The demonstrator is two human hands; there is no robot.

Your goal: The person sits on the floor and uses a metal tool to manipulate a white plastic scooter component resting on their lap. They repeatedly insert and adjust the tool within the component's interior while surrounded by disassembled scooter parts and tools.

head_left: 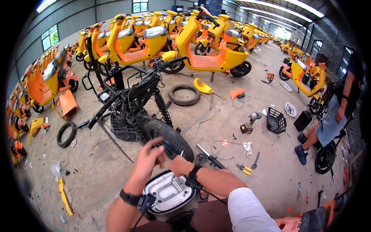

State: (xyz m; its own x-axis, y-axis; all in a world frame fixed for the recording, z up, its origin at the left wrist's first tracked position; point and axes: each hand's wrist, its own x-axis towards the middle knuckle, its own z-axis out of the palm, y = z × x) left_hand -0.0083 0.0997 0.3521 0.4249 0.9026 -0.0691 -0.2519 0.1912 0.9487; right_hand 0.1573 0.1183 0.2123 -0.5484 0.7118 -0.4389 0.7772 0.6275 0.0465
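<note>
In front of me a stripped black scooter frame stands with its bare tyred wheel toward my hands. My left hand is raised beside this wheel, fingers apart and holding nothing. My right hand is closed around a thin metal rod, whose tip pokes out above the fist near the tyre; its exact kind is unclear. Below both hands lies an oval, seat-like part with a white inside and a metal bracket. Both wrists wear black straps.
Right of the wheel lie a shock absorber, pliers, a wrench, a cordless drill and a black basket. Loose tyres rest on the floor. Another person is at the right. Yellow scooters fill the back.
</note>
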